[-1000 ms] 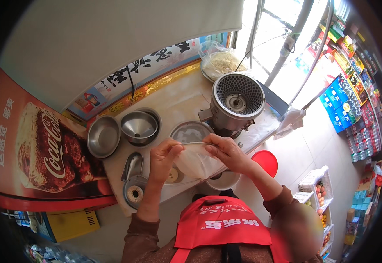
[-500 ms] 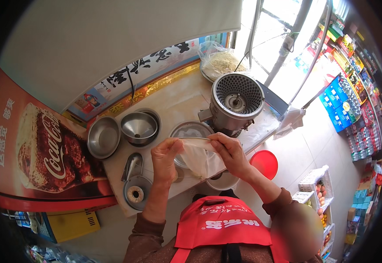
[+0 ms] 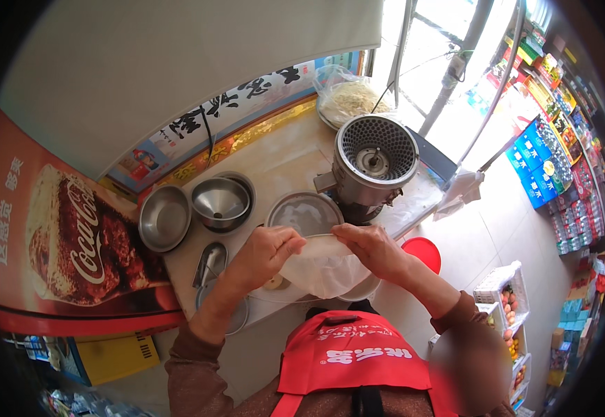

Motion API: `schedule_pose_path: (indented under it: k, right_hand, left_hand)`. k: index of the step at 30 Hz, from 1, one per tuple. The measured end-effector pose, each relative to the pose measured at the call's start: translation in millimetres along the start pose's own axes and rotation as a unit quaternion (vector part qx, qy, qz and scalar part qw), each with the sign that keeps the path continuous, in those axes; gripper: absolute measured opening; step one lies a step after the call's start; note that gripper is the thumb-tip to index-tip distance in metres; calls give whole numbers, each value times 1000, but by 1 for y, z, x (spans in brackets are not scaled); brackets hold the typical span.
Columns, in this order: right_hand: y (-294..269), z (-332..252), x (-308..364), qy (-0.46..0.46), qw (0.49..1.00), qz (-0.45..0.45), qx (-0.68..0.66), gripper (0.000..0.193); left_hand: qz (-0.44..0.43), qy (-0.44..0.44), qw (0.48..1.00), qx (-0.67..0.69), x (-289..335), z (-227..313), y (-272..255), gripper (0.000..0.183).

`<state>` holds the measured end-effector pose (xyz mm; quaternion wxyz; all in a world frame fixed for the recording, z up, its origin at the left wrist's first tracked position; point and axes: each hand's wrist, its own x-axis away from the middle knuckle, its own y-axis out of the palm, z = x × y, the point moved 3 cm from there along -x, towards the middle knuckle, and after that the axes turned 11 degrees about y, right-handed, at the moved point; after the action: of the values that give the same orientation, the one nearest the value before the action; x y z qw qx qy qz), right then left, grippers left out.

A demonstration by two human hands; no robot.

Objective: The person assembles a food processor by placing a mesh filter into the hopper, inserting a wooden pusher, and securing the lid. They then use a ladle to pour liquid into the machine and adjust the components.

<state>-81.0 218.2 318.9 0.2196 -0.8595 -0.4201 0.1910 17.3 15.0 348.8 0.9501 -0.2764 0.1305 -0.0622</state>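
Between my two hands stretches a thin white cloth bag (image 3: 327, 272), its mouth pulled wide and its body sagging below. My left hand (image 3: 266, 254) pinches one side of the rim, and my right hand (image 3: 372, 249) pinches the other. A thin cord loops from near my left forearm below the bag. Just beyond the bag, on the counter, a round metal basin (image 3: 302, 194) holds something pale and wet. A metal machine (image 3: 357, 182) with a perforated drum stands behind my right hand. My left forearm partly covers a round metal pan (image 3: 238, 321).
On the counter's left are a metal bowl (image 3: 165, 219), a funnel (image 3: 220, 198) in another bowl, and a scoop (image 3: 212, 263). A bag of pale shreds (image 3: 354, 96) lies at the back. A red basin (image 3: 424, 254) and fruit crates (image 3: 507, 299) stand to the right.
The cloth bag has been lowered toward me, and its mouth has opened wider. My hands have come down with it, uncovering more of the metal basin.
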Motion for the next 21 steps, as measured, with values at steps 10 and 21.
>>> schedule_pose_path:
  k: [10,21]
  right_hand:
    - [25,-10,-10,-1,989,-56,140,19]
    - [16,2,-38,62,995,30,69,10]
  left_hand:
    - [-111,-11,992,49,-9,-19,21,42]
    - [128,-51,990,-27,-2,-48,14,40]
